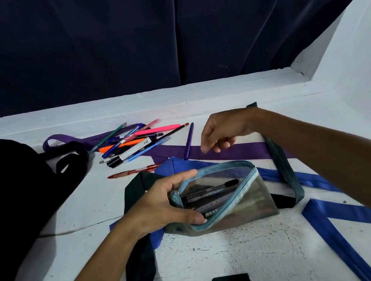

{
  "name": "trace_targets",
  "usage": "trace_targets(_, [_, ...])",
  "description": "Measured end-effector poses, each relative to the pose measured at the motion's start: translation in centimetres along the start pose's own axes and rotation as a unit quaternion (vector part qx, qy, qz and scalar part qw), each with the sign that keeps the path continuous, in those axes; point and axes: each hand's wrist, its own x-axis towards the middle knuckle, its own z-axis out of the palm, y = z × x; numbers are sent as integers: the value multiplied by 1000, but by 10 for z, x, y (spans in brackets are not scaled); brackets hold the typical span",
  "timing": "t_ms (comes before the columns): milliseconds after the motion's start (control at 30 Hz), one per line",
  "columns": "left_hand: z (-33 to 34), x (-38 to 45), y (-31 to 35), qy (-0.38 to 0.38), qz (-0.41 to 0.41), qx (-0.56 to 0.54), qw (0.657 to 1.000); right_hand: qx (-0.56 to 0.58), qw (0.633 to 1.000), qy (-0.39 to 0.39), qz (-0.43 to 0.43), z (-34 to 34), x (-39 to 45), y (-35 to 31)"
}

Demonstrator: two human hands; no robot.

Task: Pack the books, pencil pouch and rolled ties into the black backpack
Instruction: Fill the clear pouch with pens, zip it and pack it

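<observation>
Left hand fingers gripping unzipped pencil pouch, mouth upward; right hand loosely curled, empty.

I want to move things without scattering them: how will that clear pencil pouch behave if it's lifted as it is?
The pencil pouch looks soft and floppy: its clear walls sag where the left hand grips its rim. Its zipper is open with pens inside, so tilting it would probably spill them. It seems light.

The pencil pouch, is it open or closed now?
Open. The pencil pouch has its zipper edge gaping, held wide by the left hand, with pens visible inside.
</observation>
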Motion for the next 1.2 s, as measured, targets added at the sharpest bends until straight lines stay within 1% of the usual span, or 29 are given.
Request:
trace_targets(67, [1,-1,1,-4,0,0,1000,46,993,101,26,-2,24,7])
trace_targets(133, [2,-1,2,-10,-1,0,1000,58,982,173,50,0,49,8])
trace_targets(200, [2,-2,2,-14,0,4,1000,39,976,200,70,5,71,5])
trace_targets(267, [2,-2,1,-13,0,11,1000,6,974,208,91,9,88,0])
trace_targets(367, [3,-2,1,-25,9,11,1000,-10,973,190,129,13,101,-1])
trace_targets(400, [3,-3,2,-30,10,10,999,5,975,174,135,12,102,-1])
trace_targets(467, [2,-4,2,-36,13,10,999,72,978,153,121,8,94,0])
trace_targets(567, [1,-4,-1,-37,8,7,999,169,975,140,32,-3,61,-2])
trace_targets(633, [3,-4,-2,-33,2,2,999,173,980,88,-41,-7,30,-7])
trace_targets(700, [4,-3,-2,-28,0,-2,1000,102,992,9,-80,-7,1,-14])
trace_targets(767, [4,-2,-1,-27,2,-9,1000,-19,994,-69,-84,-1,-20,-21])
trace_targets(833, [4,-1,0,-33,2,-19,999,-147,980,-123,-52,10,-31,-26])
trace_targets(900, [4,-1,2,-30,1,-23,999,-241,959,-151,-14,21,-33,-28])
trace_targets(933, [4,-1,2,-30,0,-21,999,-258,955,-146,-5,25,-32,-28])
trace_targets(967, [4,-1,2,-30,-1,-20,999,-259,958,-122,-5,27,-32,-25])
trace_targets(1067, [3,-1,-1,-23,-1,-23,999,-222,975,-4,-12,22,-41,-12])
trace_targets(1100, [4,-1,-2,-15,-2,-30,999,-204,979,24,-7,22,-44,-5])
trace_targets(1133, [6,-1,-2,0,-3,-39,999,-184,982,40,3,23,-48,3])
trace_targets(1200, [12,1,-2,41,0,-63,997,-155,987,39,37,30,-54,17])
